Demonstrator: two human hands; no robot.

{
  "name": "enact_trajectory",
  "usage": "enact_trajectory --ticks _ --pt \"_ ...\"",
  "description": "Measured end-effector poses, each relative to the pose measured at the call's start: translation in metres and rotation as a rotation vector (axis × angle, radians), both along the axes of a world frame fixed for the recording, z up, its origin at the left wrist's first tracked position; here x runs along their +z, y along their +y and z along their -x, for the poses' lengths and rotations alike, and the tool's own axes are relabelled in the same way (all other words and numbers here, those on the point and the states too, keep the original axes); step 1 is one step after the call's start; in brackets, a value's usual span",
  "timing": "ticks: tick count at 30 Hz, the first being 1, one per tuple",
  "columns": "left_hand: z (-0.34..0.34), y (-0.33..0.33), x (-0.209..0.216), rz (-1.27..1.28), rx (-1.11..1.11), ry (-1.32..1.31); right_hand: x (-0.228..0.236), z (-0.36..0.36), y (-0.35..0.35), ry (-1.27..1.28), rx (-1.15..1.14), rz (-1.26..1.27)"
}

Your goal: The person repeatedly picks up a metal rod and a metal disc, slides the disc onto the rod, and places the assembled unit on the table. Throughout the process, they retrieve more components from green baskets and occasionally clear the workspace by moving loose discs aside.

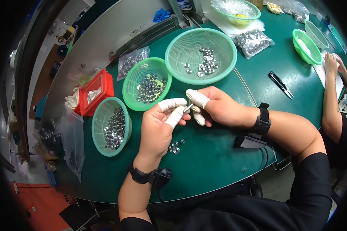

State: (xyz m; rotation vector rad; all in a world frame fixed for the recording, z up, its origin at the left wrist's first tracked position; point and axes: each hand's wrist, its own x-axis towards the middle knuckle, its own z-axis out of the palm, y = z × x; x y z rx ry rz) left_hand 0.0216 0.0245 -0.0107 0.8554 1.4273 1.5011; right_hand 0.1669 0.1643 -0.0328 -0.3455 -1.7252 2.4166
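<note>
Grip of left hand (154, 125) pinches a small shiny metal piece (187, 108) above the green surface (216, 154), fingertips (179, 102) in white cots (172, 117); right hand (224, 108) curled at its far end — can't tell if also holding. Loose silvery discs (176, 150) nearby — mesh plastic baskets (181, 54) of metal parts (152, 89) stand beyond.

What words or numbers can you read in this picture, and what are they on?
None can be read.
Dark marks on the pale grey upright panel: too small and blurred to read.
Small silvery metal piece being held: no readable lettering.
</note>
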Motion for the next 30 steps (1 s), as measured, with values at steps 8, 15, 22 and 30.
enact_trajectory --ticks 8,15,22,30 --pt "0.023 -0.012 0.022 0.107 -0.025 0.473 0.003 0.0 -0.001 -0.075 0.084 -0.17" --pt "0.033 -0.028 0.032 0.281 -0.373 0.965 0.002 -0.002 0.003 -0.091 0.101 -0.2" --pt "0.014 -0.027 0.032 0.386 -0.462 1.33 0.002 -0.002 0.002 -0.103 0.139 -0.236" --pt "0.002 -0.028 0.033 0.396 -0.483 1.482 0.002 -0.001 0.002 -0.095 0.135 -0.222"
